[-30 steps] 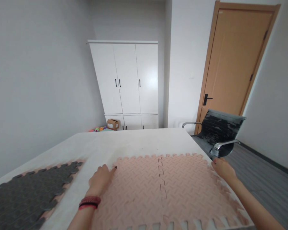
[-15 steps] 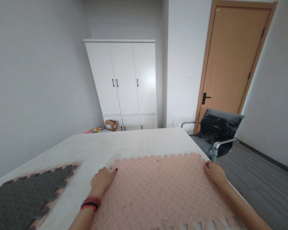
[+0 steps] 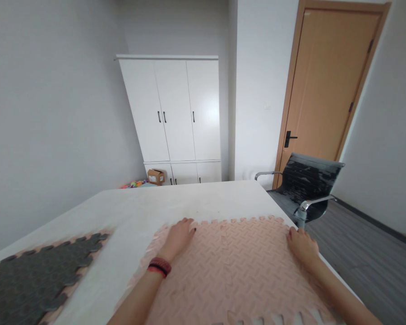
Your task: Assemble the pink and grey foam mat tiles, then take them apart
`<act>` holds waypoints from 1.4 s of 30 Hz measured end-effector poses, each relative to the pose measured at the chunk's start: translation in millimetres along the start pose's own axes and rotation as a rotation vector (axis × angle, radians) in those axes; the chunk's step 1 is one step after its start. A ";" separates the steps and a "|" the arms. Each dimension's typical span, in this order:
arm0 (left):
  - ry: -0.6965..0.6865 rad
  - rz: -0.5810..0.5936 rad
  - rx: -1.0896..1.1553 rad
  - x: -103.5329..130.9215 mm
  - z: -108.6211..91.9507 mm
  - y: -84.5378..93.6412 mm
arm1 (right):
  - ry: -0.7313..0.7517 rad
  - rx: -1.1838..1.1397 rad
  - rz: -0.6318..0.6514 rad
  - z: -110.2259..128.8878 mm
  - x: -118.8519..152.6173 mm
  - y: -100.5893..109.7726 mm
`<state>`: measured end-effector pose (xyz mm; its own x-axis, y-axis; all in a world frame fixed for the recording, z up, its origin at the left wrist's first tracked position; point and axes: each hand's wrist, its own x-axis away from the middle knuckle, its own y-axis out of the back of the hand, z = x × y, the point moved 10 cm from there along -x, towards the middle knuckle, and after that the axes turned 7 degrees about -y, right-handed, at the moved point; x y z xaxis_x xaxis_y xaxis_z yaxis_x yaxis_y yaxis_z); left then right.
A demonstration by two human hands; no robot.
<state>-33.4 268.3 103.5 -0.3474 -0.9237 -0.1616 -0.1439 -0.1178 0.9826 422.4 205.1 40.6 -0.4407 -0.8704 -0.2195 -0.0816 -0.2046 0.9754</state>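
Pink mat (image 3: 243, 266) of two interlocked foam tiles lies flat on the white worktop (image 3: 149, 207), its long axis running left to right between the hands. Left hand (image 3: 180, 234) rests palm-down on the far left edge, grip flat and apart; right hand (image 3: 301, 246) presses the far right corner, fingers spread. Ridged surface, toothed edges. A grey mat (image 3: 34, 275) lies well apart to the left.

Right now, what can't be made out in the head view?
- Pink foam mats: near edge cut off by the bottom of the frame.
- Grey mat: cut by the left and bottom edges, slightly blurred.
- Left hand and right hand: palms face down on the pink mats, undersides hidden.
- Cardboard box label: too small to read.
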 end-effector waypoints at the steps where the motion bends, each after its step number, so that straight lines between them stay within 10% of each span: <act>1: -0.112 0.021 0.031 -9.9 -26.0 -7.9 | 0.003 0.007 -0.012 0.8 0.6 0.4; 7: -0.379 0.040 0.090 -37.6 -104.3 -44.9 | 0.038 0.041 -0.080 4.1 0.8 2.9; 34: -0.316 0.001 0.028 -25.8 -117.9 -40.3 | 0.102 0.059 -0.092 5.6 5.0 -2.3; 38: -0.268 -0.011 0.138 -10.7 -77.5 -10.2 | 0.102 -0.012 -0.051 -0.6 16.8 4.7; 42: -0.008 -0.159 0.148 66.4 40.3 51.9 | 0.225 -0.260 -0.083 -9.2 51.2 12.7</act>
<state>-101.2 215.5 140.1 -0.3165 -0.8949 -0.3144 -0.3315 -0.2062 0.9207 407.1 153.8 41.6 -0.2314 -0.9172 -0.3244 0.1341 -0.3603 0.9231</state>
